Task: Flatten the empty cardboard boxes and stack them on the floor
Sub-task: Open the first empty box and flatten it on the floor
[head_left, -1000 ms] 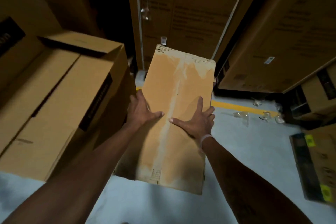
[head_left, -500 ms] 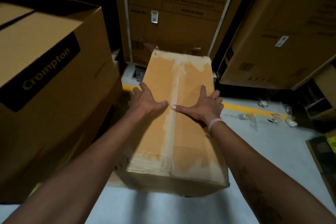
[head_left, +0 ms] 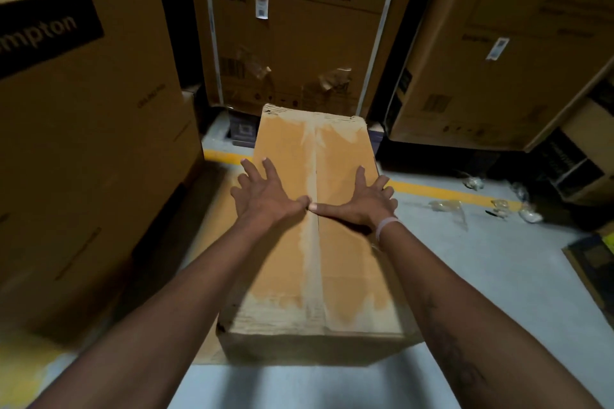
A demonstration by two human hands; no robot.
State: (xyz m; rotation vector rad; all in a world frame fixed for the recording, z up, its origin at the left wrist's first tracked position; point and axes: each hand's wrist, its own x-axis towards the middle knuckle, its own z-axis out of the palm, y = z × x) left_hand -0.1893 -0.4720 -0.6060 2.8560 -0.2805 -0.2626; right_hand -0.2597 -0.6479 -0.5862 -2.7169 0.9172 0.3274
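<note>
Pale grey concrete floor (head_left: 498,276) is lying open at the near edge and off to the right of a long tan cardboard box with a worn tape seam (head_left: 335,269), which is sitting on that floor with its near end facing the camera. On its left, a flat brown cardboard sheet (head_left: 212,242) is lying alongside, and a large brown printed carton (head_left: 83,143) is crowding that side closely. Both hands are pressing flat on the box top with fingers spread wide: the left hand (head_left: 265,196) is overhanging the left edge, the right hand (head_left: 365,202) (a pale band at its wrist) is sitting near the right edge, thumb tips meeting at the seam. Beyond the box, a yellow floor line (head_left: 448,192) is running across, scraps of clear plastic (head_left: 448,207) are lying on it, and tall brown cartons (head_left: 299,26) are closing off the far side.
</note>
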